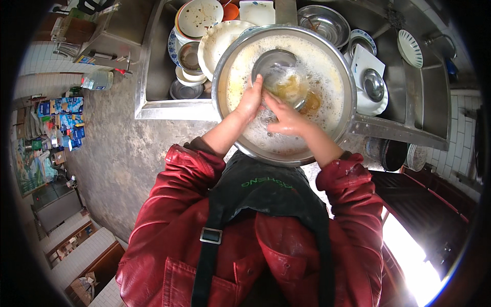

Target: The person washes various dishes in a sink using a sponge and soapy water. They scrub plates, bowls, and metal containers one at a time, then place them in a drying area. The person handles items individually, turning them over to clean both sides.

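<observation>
A large stainless steel basin (347,90) full of foamy, yellowish water (245,57) rests across the front of the sink before me. Inside it, a round metal bowl (274,63) is tilted and partly under the suds. My left hand (250,99) grips the bowl's near left rim, thumb up along the edge and the other fingers hidden. Close beside it, my right hand (285,118) reaches over the bowl's near edge with its fingers spread. I see nothing held in it; whether its fingertips touch the bowl is unclear.
Left of the basin, the sink (157,73) holds stacked soiled plates (201,17), a wide white bowl (215,50) and metal bowls (190,57). The right compartment holds a metal basin (326,25), white dishes (370,65) and an oval dish (410,49). A plastic jug (98,80) stands at left.
</observation>
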### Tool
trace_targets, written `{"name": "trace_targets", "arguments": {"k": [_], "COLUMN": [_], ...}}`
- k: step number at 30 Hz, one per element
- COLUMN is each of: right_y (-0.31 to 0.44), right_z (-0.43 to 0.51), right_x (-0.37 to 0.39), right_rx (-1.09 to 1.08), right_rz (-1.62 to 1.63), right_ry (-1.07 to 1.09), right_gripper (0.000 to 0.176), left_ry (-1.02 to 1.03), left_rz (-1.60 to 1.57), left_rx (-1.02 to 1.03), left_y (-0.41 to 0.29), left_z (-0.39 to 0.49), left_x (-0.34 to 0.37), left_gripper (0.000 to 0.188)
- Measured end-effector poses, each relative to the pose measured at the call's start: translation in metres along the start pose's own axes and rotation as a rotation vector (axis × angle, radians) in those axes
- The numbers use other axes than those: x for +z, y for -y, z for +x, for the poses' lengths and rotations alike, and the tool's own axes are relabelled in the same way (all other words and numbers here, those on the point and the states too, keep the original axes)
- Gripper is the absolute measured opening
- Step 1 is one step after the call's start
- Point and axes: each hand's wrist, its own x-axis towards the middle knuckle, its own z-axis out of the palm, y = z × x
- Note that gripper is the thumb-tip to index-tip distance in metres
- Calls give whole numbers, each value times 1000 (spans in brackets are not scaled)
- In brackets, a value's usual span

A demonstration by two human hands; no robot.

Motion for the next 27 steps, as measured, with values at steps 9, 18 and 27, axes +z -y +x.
{"name": "trace_targets", "arguments": {"k": [9,18,27], "right_y": [-50,14,-49], "right_z": [-32,-6,-9], "right_x": [-25,19,-14], "right_rx": [-2,-64,104], "right_rz": [-861,243,-341], "right_ry": [-174,-543,-374], "right_gripper": [53,38,22], "left_ry": [292,22,214], "left_rz": [12,-461,-97], "left_rx": [-96,263,83], "left_y": [-34,17,-3], "left_z": [6,-9,-12], "left_x": [-24,27,-3], "left_gripper": [48,51,55]}}
